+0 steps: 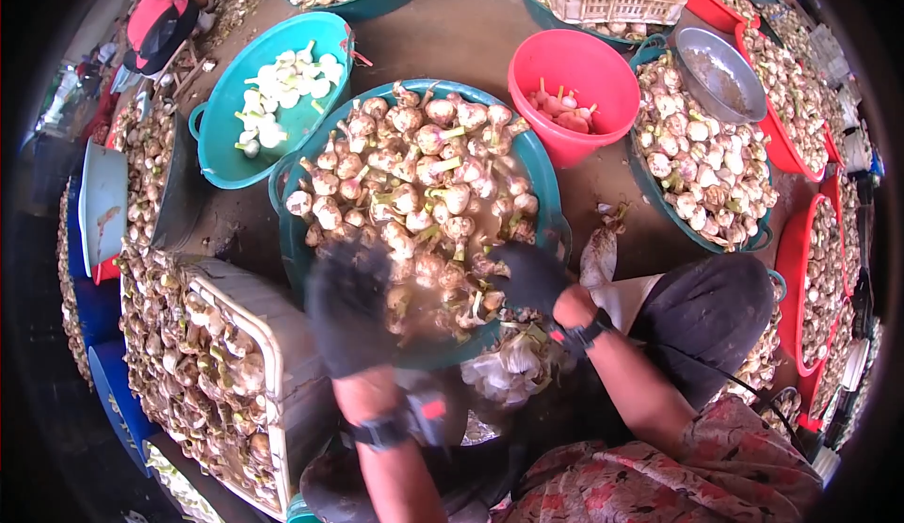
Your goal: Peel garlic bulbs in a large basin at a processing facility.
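Note:
A round green plastic tub stands before me, holding muddy water and many garlic bulbs with short stems. My left hand, in a dark glove and blurred, is over the tub's near left side; its fingers are too smeared to read. At the near right side, my right hand, also dark-gloved, reaches in over the bulbs, and whether it grips one is not clear. Pale garlic skins lie in a heap between my forearms, below the tub's near rim.
Peeled bulbs lie in a teal tub at the upper left. A red bucket holds a few bulbs. A metal bowl rests on a full tub at the right. A white crate of garlic stands left; a person sits beyond.

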`<state>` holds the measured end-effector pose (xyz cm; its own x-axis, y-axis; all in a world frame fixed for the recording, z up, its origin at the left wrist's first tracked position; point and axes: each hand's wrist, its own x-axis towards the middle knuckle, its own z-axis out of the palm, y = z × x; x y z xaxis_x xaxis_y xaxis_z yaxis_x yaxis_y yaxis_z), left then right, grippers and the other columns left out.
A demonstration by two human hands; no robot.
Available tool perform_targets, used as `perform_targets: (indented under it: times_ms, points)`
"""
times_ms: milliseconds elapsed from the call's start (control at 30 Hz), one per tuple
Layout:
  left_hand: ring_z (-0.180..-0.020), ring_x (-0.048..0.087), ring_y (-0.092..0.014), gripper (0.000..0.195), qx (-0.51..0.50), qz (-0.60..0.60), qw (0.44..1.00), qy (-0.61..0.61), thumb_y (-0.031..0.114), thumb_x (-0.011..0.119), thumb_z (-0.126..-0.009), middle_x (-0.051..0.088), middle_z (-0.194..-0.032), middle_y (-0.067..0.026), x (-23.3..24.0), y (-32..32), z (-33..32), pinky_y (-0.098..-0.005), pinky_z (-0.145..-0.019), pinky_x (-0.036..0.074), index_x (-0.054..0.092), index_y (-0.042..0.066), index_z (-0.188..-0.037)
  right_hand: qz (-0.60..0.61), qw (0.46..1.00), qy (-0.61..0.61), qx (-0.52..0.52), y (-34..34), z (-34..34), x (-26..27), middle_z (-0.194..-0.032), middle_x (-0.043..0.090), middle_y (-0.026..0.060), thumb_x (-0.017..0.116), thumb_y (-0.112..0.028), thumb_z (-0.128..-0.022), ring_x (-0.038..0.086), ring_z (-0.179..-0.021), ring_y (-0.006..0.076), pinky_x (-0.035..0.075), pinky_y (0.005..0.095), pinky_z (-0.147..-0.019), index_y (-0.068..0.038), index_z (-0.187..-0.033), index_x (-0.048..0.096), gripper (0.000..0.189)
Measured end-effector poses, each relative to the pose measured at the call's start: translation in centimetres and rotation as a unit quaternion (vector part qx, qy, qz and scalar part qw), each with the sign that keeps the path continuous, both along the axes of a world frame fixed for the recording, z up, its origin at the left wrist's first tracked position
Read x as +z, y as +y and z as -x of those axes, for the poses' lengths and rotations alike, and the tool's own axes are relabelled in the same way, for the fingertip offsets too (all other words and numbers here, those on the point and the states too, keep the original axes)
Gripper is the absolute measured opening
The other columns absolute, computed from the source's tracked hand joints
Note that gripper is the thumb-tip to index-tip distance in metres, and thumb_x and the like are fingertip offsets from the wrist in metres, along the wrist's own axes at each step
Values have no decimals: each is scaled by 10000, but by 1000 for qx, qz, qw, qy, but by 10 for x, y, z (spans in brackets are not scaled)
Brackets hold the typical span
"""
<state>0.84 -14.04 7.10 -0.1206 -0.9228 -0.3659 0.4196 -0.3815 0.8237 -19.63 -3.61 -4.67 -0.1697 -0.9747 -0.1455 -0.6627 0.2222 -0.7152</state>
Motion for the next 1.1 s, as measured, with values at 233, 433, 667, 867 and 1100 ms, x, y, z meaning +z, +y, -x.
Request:
perform_targets:
  times_ms: [233, 433, 667, 867, 1100]
  points:
    - [-961, 660, -212, 263, -103, -110, 988, -19, 56, 570, -938, 675, -1016, -120, -75, 114, 14, -326, -852, 560, 579, -23, -1188, 102, 985, 136, -13, -130, 20, -34, -970, 635, 107, 611, -132, -814, 620, -913, 330, 487, 474, -792, -86, -1024, 648, 218]
    - [-946, 650, -210, 263, -117, -79, 989, -37, 119, 484, -997, 664, -1053, -130, -115, 125, 12, -361, -857, 543, 576, -26, -1197, 61, 874, 481, -1, -180, 11, -77, -846, 652, 64, 578, -150, -797, 626, -800, 280, 433, 467, -761, -119, -961, 682, 196]
    - [-1206, 522, -394, 501, -33, -263, 945, 193, 349, 423, -1017, 453, -1405, -205, -110, 102, 11, -533, -1007, 449, 383, 61, -1425, 100, 990, 81, 55, -97, 26, -36, -865, 701, 151, 637, -78, -777, 658, -845, 321, 502, 417, -769, -127, -903, 733, 166]
    - [-1237, 533, -382, 476, -34, -170, 974, 149, 354, 382, -1042, 508, -1372, -191, -81, 95, 13, -515, -999, 485, 396, 68, -1422, 91, 978, -160, 95, -13, -21, 3, -1099, 672, 167, 689, -53, -805, 639, -1037, 325, 507, 402, -896, -75, -1149, 685, 345]
    - [-1029, 614, -218, 481, 47, -7, 994, -98, -30, 605, -887, 572, -1181, -130, -77, 101, 18, -347, -879, 556, 440, 0, -1337, 146, 975, -163, -30, 4, -43, 43, -924, 700, 125, 753, -96, -785, 682, -839, 279, 540, 353, -762, -52, -988, 722, 211]
